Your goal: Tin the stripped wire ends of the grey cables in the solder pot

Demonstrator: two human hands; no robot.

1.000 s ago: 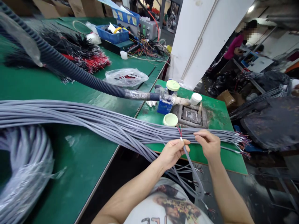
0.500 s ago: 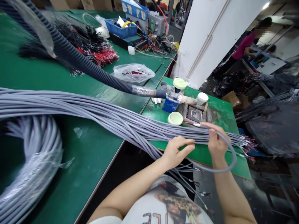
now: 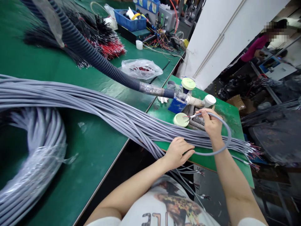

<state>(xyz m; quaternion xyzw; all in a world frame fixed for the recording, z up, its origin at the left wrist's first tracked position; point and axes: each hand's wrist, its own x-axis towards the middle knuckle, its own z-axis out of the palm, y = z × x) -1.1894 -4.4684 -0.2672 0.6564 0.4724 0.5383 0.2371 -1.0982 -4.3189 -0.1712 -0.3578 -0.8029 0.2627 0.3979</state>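
My right hand (image 3: 212, 124) pinches a grey cable (image 3: 227, 131) close to its end. Beyond a white band, the cable's thin coloured wires (image 3: 186, 119) fan out at the rim of a round pale-green container (image 3: 180, 120). The cable loops back past my right forearm to my left hand (image 3: 178, 152). There, curled fingers and thumb close around it beside a thick bundle of grey cables (image 3: 131, 125); the grip is partly hidden. Stripped coloured ends (image 3: 254, 150) of the bundle lie at the right.
A ribbed hose (image 3: 98, 62) crosses above the bench to a nozzle by a blue box (image 3: 176, 105). A white cup (image 3: 209, 100) and green-lidded jar (image 3: 188, 83) stand behind. A coiled cable roll (image 3: 44, 157) lies left. A person (image 3: 255, 50) is far right.
My right hand has moved up and slightly left, bringing the wire ends to the pale-green container. My left thumb and fingers have drawn closer at the cable. The view has shifted slightly.
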